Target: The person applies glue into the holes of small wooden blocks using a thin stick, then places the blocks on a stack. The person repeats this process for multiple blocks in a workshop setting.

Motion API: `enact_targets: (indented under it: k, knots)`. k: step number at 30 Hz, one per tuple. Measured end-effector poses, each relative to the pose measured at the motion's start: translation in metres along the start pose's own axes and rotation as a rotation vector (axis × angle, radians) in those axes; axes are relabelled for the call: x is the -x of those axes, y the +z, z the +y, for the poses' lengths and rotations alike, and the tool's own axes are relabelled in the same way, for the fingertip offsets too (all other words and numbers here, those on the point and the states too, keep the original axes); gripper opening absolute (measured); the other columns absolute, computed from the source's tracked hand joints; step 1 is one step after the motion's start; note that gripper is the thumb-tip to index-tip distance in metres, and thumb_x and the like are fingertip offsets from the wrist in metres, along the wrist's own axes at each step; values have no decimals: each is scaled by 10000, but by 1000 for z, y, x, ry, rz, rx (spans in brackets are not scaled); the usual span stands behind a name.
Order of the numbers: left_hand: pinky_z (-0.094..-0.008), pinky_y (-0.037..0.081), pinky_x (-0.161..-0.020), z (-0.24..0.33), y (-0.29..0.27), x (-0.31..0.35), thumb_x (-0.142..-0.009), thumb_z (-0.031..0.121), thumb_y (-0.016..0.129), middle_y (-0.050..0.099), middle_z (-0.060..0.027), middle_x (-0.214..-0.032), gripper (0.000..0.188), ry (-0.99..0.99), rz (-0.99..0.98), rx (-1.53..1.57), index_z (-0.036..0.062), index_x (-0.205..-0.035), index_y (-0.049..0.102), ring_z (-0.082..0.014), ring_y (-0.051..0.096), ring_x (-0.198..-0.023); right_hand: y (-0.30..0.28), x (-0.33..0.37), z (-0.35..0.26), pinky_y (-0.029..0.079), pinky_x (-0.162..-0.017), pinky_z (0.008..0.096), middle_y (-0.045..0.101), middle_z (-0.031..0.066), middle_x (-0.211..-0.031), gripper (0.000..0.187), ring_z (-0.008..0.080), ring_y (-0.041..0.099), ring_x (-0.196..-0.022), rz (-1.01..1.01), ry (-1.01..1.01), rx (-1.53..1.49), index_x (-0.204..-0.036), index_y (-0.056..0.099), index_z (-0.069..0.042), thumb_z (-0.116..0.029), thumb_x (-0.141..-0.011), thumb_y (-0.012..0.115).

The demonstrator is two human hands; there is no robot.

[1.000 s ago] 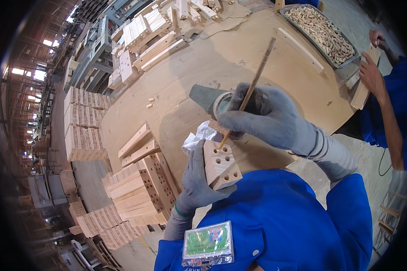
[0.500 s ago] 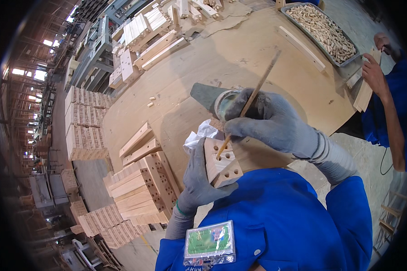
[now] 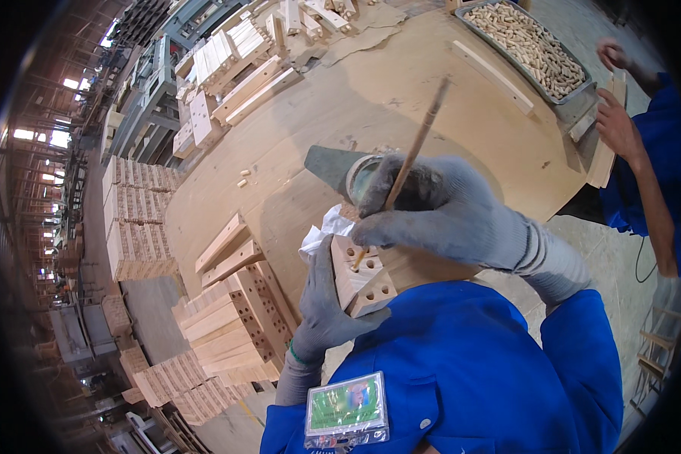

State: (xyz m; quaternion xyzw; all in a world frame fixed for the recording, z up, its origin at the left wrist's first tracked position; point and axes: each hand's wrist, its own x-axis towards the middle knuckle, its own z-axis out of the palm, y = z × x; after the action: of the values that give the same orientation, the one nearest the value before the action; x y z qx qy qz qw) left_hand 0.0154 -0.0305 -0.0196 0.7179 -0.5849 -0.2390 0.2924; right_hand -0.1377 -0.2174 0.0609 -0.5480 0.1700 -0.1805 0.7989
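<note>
My left hand [image 3: 327, 303] is wrapped around drilled light wooden pieces [image 3: 365, 281], their holed ends facing up. In my right hand [image 3: 446, 208] a thin wooden stick [image 3: 418, 142] is pinched between thumb and fingers, slanting up and away to the right. Its lower tip sits at one of the holes; how deep it goes I cannot tell. Just beyond the right fingers is a greenish container with a pale rim [image 3: 359, 175] and a dark cone-shaped part [image 3: 329, 165], partly hidden by the hand. Crumpled white paper [image 3: 327, 229] lies beside the held wood.
Stacked drilled wooden pieces [image 3: 231, 321] stand to my left. More wooden bars [image 3: 238, 94] lie at the far left of the brown-covered table [image 3: 295, 113]. A tray of dowels [image 3: 522, 45] is at far right, near a co-worker's hand [image 3: 619, 125] holding a board [image 3: 601, 163].
The view has shifted slightly. The stick stands a little steeper, its tip still at the holed wood. The co-worker's farther hand has moved up, off the board.
</note>
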Motion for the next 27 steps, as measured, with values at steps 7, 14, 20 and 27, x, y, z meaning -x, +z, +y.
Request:
enact_targets:
  k: [7, 14, 20, 27]
  knots:
    - [-405, 462, -955, -3, -1, -2, -511, 276, 903, 507, -232, -1244, 1178, -50, 21, 133, -93, -1405, 232, -349, 555, -1141, -16, 9, -12, 516, -723, 254, 663, 64, -859, 149, 112, 629, -789, 231, 21, 101, -938, 626, 20, -29, -822, 705]
    - [-376, 465, -962, -3, -5, -1, -480, 206, 895, 558, -162, -1227, 1152, -90, 96, 131, -37, -1412, 265, -248, 565, -1139, -55, 10, 60, 506, -606, 286, 662, 64, -817, 144, 181, 648, -692, 386, -411, 851, -889, 627, -52, -161, -834, 703]
    - [-374, 468, -957, -5, -7, 0, -473, 200, 889, 565, -159, -1215, 1154, -113, 126, 139, -38, -1412, 261, -246, 571, -1123, -38, 28, 86, 520, -558, 315, 679, 45, -900, 150, 225, 668, -724, 337, -631, 1192, -908, 622, -113, -145, -792, 712]
    - [-371, 460, -964, -14, -9, 6, -474, 169, 876, 557, -161, -1228, 1180, -146, 127, 62, -43, -1433, 221, -247, 567, -1130, -30, 60, 86, 561, -654, 311, 680, 109, -1027, 266, 241, 690, -853, 214, -717, 1143, -1000, 617, -78, -61, -749, 704]
